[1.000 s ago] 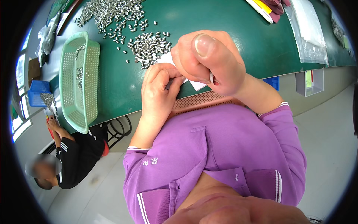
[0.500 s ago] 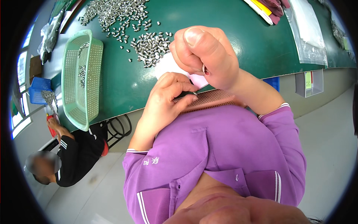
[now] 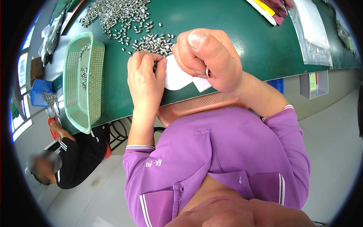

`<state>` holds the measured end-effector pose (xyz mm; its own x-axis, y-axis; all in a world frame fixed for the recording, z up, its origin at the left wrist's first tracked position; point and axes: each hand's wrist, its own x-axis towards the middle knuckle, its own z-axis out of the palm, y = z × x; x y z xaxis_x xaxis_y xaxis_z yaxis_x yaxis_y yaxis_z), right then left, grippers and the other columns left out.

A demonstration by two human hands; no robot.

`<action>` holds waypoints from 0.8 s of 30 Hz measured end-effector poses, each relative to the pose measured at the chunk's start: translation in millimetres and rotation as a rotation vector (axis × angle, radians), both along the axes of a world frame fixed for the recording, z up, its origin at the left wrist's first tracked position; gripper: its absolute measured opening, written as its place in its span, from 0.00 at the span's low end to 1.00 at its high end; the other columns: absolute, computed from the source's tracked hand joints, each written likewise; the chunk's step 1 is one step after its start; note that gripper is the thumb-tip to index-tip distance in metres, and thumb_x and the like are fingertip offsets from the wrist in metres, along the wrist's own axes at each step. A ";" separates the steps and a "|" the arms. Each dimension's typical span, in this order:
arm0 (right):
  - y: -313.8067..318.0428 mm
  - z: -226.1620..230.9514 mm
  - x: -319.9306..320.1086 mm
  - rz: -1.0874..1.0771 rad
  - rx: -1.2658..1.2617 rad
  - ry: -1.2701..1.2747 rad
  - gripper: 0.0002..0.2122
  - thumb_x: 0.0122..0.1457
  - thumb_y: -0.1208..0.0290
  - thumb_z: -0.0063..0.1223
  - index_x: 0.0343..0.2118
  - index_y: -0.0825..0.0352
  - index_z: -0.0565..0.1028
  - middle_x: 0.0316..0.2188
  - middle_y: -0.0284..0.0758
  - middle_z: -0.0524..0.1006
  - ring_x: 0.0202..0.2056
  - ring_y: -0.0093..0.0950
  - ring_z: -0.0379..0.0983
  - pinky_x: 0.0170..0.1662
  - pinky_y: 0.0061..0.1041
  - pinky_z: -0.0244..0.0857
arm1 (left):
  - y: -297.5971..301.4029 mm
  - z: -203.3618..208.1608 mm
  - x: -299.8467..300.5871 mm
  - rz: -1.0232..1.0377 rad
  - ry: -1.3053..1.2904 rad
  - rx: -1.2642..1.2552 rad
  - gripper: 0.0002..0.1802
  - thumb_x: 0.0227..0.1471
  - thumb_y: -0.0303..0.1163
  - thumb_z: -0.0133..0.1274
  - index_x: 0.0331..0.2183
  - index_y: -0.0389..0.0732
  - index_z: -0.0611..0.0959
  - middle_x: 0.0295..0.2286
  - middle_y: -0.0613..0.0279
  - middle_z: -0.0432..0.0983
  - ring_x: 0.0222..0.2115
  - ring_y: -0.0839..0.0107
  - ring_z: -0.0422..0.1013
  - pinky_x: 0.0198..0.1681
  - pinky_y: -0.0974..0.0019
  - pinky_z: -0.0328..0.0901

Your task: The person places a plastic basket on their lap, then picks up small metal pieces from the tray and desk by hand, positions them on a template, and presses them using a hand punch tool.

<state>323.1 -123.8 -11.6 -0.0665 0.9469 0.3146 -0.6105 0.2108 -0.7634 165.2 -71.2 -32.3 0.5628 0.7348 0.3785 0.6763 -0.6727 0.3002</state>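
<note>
Small metal parts [image 3: 153, 43] lie heaped near the table's [image 3: 234, 22] front edge beside a green basket [image 3: 81, 81], where the left hand [image 3: 143, 77] curls its fingers to gather them toward a white card [image 3: 176, 75] that the right hand [image 3: 208, 56] pinches as a scoop.

Shiny metal parts [image 3: 153, 42], matt green tabletop [image 3: 227, 22], perforated plastic basket [image 3: 81, 81]

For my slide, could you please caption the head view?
Left hand gathers small metal parts on a green table; right hand pinches white paper.
</note>
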 end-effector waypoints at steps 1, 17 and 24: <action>-0.3 0.7 -0.4 -0.001 -0.008 -0.002 0.19 0.57 0.57 0.38 0.14 0.65 0.62 0.12 0.24 0.59 0.17 0.13 0.52 0.19 0.15 0.48 | -0.4 0.1 -0.1 0.001 0.000 0.001 0.08 0.34 0.25 0.57 0.21 0.39 0.74 0.24 0.62 0.67 0.28 0.62 0.64 0.31 0.62 0.60; -1.1 0.5 -1.6 -0.007 0.009 0.024 0.18 0.57 0.60 0.38 0.14 0.65 0.62 0.12 0.24 0.60 0.17 0.12 0.51 0.19 0.15 0.47 | -2.8 1.8 8.6 0.143 0.093 -0.045 0.07 0.36 0.31 0.56 0.20 0.40 0.76 0.21 0.62 0.68 0.27 0.63 0.65 0.29 0.62 0.61; -1.8 -1.0 0.1 -0.016 -0.013 0.064 0.18 0.57 0.61 0.38 0.13 0.65 0.62 0.11 0.24 0.59 0.16 0.13 0.51 0.18 0.16 0.47 | -9.1 8.8 4.7 0.070 -0.045 -0.165 0.05 0.37 0.29 0.55 0.20 0.40 0.76 0.22 0.62 0.68 0.27 0.63 0.66 0.30 0.62 0.61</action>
<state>323.1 -125.6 -12.6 -0.0310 0.9518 0.3051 -0.6547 0.2113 -0.7258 169.9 -80.3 -23.5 0.4934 0.8257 0.2735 0.7032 -0.5637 0.4333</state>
